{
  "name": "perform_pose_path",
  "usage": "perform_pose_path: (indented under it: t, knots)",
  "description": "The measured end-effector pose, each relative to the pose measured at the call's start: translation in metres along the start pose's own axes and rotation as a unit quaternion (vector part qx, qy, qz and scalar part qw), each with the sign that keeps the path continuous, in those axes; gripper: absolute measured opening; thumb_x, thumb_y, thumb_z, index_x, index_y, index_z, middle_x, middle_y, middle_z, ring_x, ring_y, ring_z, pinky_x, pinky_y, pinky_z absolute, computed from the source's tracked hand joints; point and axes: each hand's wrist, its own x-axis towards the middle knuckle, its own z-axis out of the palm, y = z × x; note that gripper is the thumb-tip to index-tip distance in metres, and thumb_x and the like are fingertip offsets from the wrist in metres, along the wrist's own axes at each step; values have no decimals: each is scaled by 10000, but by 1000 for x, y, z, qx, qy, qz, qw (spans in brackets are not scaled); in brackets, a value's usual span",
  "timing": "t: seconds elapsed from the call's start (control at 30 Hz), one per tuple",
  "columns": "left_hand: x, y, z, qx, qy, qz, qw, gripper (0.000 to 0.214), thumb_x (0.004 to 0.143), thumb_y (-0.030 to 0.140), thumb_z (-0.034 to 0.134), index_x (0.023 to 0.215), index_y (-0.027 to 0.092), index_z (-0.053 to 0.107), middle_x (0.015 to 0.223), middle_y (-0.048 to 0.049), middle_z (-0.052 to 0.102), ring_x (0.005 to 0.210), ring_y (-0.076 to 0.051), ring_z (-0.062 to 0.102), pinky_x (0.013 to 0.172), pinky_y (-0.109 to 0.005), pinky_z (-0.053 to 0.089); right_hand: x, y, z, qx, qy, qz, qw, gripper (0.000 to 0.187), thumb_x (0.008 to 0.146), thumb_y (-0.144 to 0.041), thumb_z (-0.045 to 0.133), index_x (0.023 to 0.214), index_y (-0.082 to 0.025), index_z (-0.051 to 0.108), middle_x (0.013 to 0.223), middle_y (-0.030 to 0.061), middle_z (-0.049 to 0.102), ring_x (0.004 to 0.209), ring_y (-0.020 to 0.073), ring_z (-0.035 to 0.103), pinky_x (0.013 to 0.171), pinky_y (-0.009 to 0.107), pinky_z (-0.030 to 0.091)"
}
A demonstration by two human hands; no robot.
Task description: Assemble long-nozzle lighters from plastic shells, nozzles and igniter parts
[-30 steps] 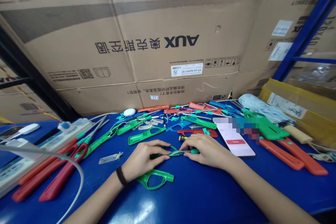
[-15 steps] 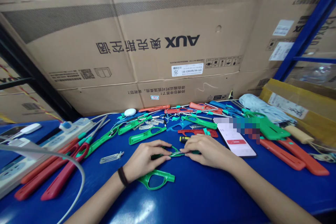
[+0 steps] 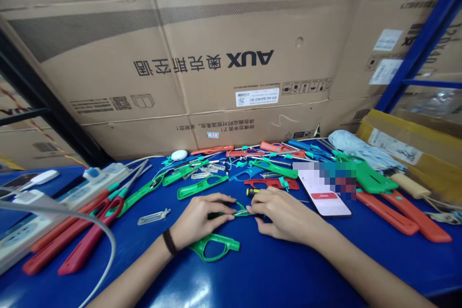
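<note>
My left hand [image 3: 200,216] is closed on a green lighter casing [image 3: 238,210], thumb and fingers pinching its near side. Much of this casing is hidden behind the fingers. At its right end, my right hand [image 3: 279,214] has bent fingers pressed on the casing, with the thumb a little lower. Whether a small part is between those fingertips is too fine to make out. Below my left hand lies another green casing half [image 3: 216,247] with a trigger loop. A screwdriver with a yellow and black handle [image 3: 251,192] lies just behind my right fingers.
Behind my hands spread several lighter parts, among them a green casing [image 3: 202,186] and a red casing [image 3: 270,183]. Clear fuel tank [image 3: 153,217] lies left. A phone [image 3: 327,197] is at right, red long lighters [image 3: 72,231] and a power strip [image 3: 77,192] at left.
My right thumb has moved down and away from the fingertips, and the right hand has shifted slightly. More of the screwdriver shaft shows. My left hand keeps its place on the casing.
</note>
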Motion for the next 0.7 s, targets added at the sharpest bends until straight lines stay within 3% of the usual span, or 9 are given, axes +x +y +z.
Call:
perform_pose_path:
  t: [0.3, 0.43, 0.6, 0.7]
  knots:
    - [1, 0, 1, -18, 7, -1, 1000, 198, 868, 298, 594, 1036, 255, 689, 1135, -31, 657, 1013, -173, 636, 912, -293, 495, -1, 6, 3, 44, 64, 4, 997, 164, 812, -172, 550, 822, -199, 712, 916, 44, 682, 919, 202, 590, 890, 366, 386]
    - [1, 0, -2, -24, 7, -6, 1000, 246, 839, 338, 627, 1069, 263, 674, 1170, -36, 646, 1030, -183, 631, 925, -322, 494, 0, 7, 1, 54, 67, 6, 996, 187, 812, -178, 552, 911, -210, 708, 901, 35, 679, 885, 187, 587, 878, 359, 385]
    - [0, 7, -27, 34, 4, -2, 999, 463, 706, 418, 741, 1135, 277, 638, 1247, -65, 602, 1153, -256, 551, 1066, -499, 328, -1, 8, 0, 67, 81, 5, 994, 185, 828, -195, 543, 931, -225, 694, 897, 24, 669, 884, 179, 579, 896, 367, 368]
    - [-9, 9, -43, 61, -1, -28, 998, 546, 656, 449, 768, 1153, 273, 627, 1258, -80, 589, 1170, -281, 529, 1048, -514, 342, -1, 9, 1, 90, 87, -9, 992, 155, 829, -189, 548, 891, -220, 686, 882, 17, 666, 874, 168, 576, 868, 334, 383]
